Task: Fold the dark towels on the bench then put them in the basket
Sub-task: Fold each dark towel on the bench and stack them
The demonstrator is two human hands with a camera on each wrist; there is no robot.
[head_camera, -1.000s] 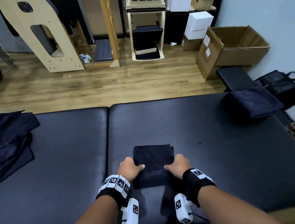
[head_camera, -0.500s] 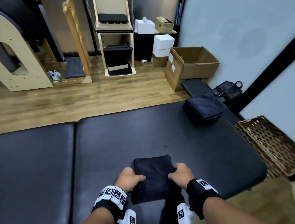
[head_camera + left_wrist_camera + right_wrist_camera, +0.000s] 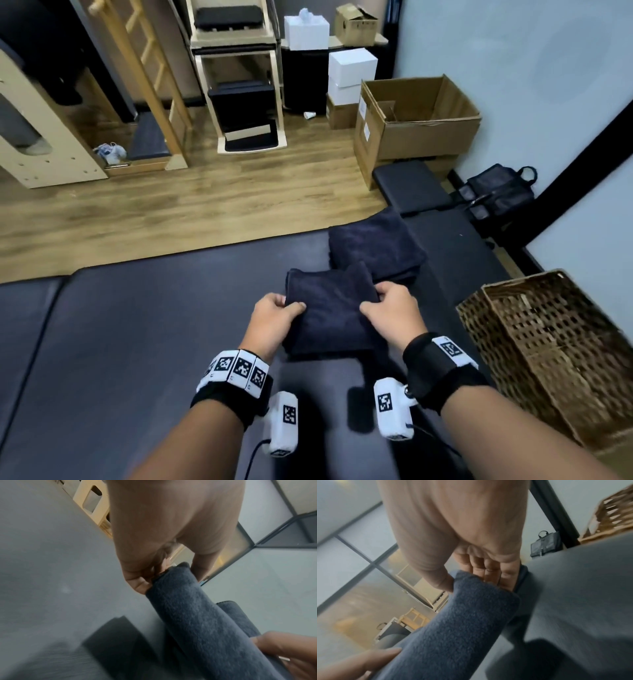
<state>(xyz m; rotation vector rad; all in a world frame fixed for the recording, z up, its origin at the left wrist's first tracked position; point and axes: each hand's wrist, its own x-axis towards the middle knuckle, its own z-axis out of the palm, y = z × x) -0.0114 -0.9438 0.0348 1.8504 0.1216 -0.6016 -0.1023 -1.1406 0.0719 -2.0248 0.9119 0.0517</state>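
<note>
So we have the folded towel [image 3: 329,308] lifted off the bench [image 3: 137,342], carried flat between both hands, likely so the fold stays intact on the way to the basket [image 3: 548,342]. It sits in the air above the bench's right half, its far edge overlapping the stack of folded towels [image 3: 376,246] in the head view; we can't tell if the two touch.

Grip: left hand [image 3: 274,317] pinches the towel's left edge, thumb on top, fingers [image 3: 137,582] curled underneath. Right hand [image 3: 388,308] mirrors it on the right edge, thumb lying on the top face, fingers [image 3: 489,573] pressed together under the bundle. So the towel spans between the two hands, edges pinched between thumb and fingers, middle unsupported. Both wrist views show it as a thick rolled-looking bundle running from one hand to the other.

Our read on why two-sided: soft cloth, several layers, one-handed grab would likely let the layers slide open.

Outward: basket stands off the bench's right end, open side up, no towel visible in it from here. Stack waits at the far right corner of the bench. We judge this as the transfer step, either onto the stack or straight to the basket; can't tell which. Cardboard box [image 3: 418,130] and a black bag [image 3: 500,192] lie beyond, not in the way.
</note>
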